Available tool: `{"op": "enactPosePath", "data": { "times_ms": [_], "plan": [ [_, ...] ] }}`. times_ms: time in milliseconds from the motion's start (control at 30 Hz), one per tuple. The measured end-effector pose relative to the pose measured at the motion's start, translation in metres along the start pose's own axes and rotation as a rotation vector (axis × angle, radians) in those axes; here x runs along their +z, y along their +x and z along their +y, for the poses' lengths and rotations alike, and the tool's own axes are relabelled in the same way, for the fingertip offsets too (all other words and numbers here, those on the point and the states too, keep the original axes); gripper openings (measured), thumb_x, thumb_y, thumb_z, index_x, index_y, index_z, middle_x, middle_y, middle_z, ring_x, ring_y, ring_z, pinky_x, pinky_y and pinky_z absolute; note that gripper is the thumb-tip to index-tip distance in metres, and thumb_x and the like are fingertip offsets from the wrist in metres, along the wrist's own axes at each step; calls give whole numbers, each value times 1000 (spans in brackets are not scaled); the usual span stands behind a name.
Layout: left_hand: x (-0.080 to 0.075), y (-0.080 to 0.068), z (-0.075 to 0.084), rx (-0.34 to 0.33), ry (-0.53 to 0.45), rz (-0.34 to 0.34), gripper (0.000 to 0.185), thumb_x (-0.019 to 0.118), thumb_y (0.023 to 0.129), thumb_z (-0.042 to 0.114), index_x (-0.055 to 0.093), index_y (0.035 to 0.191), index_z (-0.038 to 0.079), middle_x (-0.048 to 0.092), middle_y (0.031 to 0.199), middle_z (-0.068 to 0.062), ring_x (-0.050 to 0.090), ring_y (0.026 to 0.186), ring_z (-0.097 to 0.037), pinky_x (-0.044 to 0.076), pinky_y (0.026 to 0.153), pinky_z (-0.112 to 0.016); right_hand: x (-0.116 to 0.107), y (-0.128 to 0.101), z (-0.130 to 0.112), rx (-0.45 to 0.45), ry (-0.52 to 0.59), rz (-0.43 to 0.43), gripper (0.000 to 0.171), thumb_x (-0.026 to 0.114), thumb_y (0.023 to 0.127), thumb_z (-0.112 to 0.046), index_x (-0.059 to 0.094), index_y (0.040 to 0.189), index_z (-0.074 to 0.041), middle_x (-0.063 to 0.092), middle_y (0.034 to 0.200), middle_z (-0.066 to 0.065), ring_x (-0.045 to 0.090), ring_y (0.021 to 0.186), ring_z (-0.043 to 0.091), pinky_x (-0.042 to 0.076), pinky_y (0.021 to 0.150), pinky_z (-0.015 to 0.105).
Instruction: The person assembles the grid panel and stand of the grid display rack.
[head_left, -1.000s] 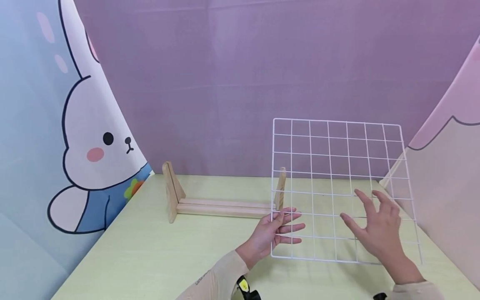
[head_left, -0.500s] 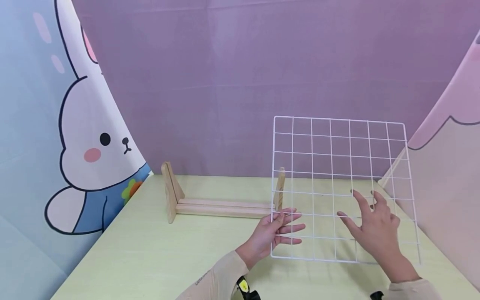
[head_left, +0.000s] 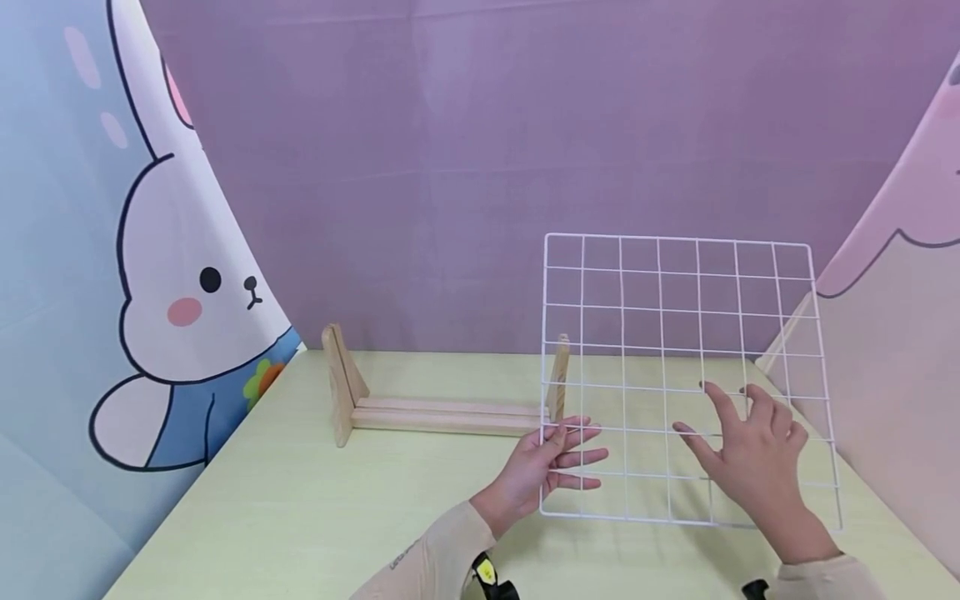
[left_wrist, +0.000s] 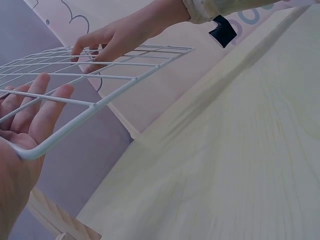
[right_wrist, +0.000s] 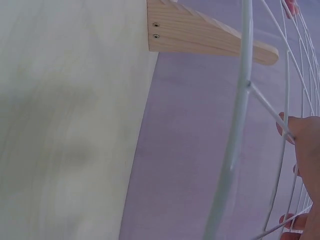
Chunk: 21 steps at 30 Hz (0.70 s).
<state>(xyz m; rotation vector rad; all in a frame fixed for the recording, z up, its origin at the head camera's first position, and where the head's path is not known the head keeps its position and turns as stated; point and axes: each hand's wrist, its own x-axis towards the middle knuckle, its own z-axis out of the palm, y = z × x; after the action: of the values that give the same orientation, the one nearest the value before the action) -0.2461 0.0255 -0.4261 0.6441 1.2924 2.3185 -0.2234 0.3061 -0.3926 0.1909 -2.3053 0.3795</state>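
Observation:
A white wire grid panel (head_left: pixel 642 346) stands tilted above the table on the right side of the head view. My left hand (head_left: pixel 536 471) holds its left edge low down, thumb on the near side and fingers stretched out flat behind the wires. My right hand (head_left: pixel 757 467) is at the panel's lower right, its fingers spread and slightly bent, with fingertips right at the wires. In the right wrist view, fingertips (right_wrist: pixel 287 220) show among the wires. Behind the panel's left edge is a wooden stand (head_left: pixel 450 418) with two upright ends joined by a grooved bar.
The pale wood-grain table (head_left: pixel 300 517) reaches back to a purple cloth backdrop (head_left: pixel 450 192). A cartoon rabbit panel (head_left: pixel 187 317) borders it on the left, and a pink and cream panel (head_left: pixel 900 358) on the right. Two screw heads show on the stand's upright (right_wrist: pixel 195 35).
My right hand has shifted slightly to the left, and the panel's top right corner has moved a little to the right. The left hand keeps its hold, and the wooden stand stays put.

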Motion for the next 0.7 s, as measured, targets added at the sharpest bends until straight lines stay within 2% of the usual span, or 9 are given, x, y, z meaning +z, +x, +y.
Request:
{"op": "enactPosePath", "data": {
  "times_ms": [133,300,500,700],
  "plan": [
    [-1,-1,-2,0,-3,-9,55,39,109,30,36,145,-10,41,147,-27,57,122,-37,56,86,-51,-1,0,0,-14,36,29,78,48,86,-78,54,128,-13,38,123,38,27,114,59,18,87,76],
    [-3,-1,-3,-6,-2,-2,52,41,108,31,41,144,-7,48,145,-21,59,120,-36,57,85,-49,-1,0,0,-33,67,68,86,39,83,-85,55,126,-12,36,122,39,22,122,62,14,92,80],
    [-4,-3,-2,-17,27,11,49,43,108,32,46,142,-3,53,143,-16,62,114,-38,58,82,-49,-3,1,-3,-43,61,82,89,35,82,-88,55,125,-12,37,122,38,24,123,62,23,85,79],
    [-3,-6,2,-24,57,17,48,41,108,32,47,141,-2,53,143,-16,65,111,-37,59,80,-49,-8,3,-7,-40,39,76,87,38,82,-87,56,124,-13,38,123,37,26,122,62,27,78,78]
  ]
}}
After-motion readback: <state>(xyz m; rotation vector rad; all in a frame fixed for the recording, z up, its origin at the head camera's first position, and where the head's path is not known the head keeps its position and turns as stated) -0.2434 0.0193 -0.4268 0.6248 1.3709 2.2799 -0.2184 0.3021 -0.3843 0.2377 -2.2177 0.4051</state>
